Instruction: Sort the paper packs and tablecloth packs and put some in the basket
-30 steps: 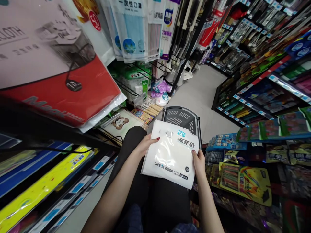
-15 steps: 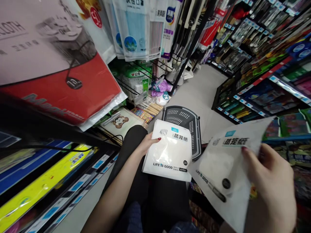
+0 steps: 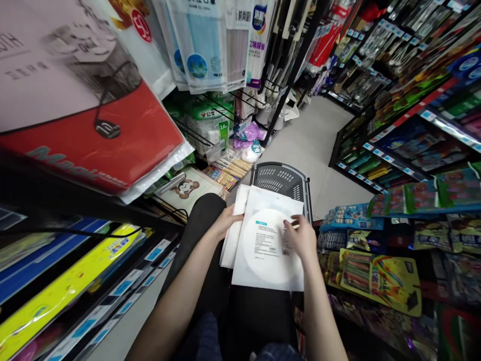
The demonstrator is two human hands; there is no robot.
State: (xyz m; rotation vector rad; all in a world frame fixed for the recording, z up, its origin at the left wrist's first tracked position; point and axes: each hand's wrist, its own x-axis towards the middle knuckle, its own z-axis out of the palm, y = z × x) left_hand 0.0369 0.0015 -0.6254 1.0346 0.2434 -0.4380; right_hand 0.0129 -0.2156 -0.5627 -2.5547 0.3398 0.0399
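My left hand [image 3: 226,221] grips the left edge of a stack of flat white steamer paper packets [image 3: 230,250], thumb on top and the other fingers hidden beneath. Over them lies another steamer paper packet [image 3: 268,250], back side up, showing a pale round sheet and small print. It sits slightly right of the stack. My right hand [image 3: 300,233] rests at this packet's right side, fingers loosely bent and apart, fingertips on or just above its surface. The packets are above my dark-trousered knees.
A grey shopping basket [image 3: 281,175] stands on the floor beyond the packets. To the left hang a red and pink tablecloth pack [image 3: 93,145] and face mask packs [image 3: 205,55]. Shelves of snack bags [image 3: 379,281] line the right, and a grey aisle floor [image 3: 315,135] runs ahead.
My right hand has brought its packet leftward from the right and turned it over onto the stack. Its grip has loosened. My left hand has stayed on the stack.
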